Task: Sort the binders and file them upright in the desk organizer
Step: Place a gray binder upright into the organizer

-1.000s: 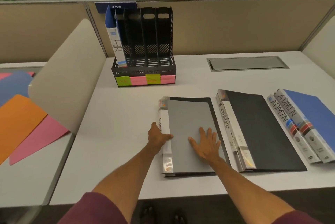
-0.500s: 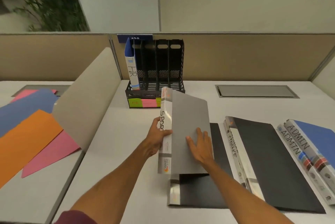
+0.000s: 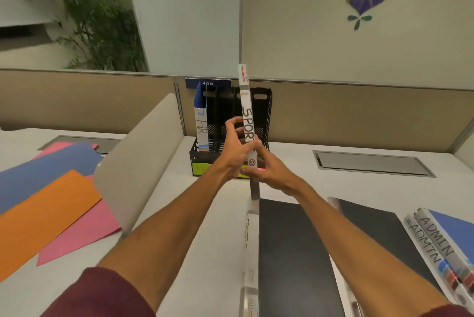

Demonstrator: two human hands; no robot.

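I hold a grey binder with a white spine marked SPORTS upright, spine toward me, in front of the black desk organizer. My left hand grips its left side and my right hand its right side, low on the spine. A blue binder marked HR stands in the organizer's leftmost slot. A second SPORTS binder, black, lies flat below my hands. Another black binder and two blue ADMIN binders lie to the right.
A beige curved divider panel stands at the left of the desk. Orange, blue and pink paper sheets lie on the neighbouring desk. A grey cable hatch sits in the desk at the right. A partition wall runs behind the organizer.
I lifted the grey SPORTS binder off the black one, turned it upright with its spine toward me, and raised it toward the organizer. My view tilted upward.
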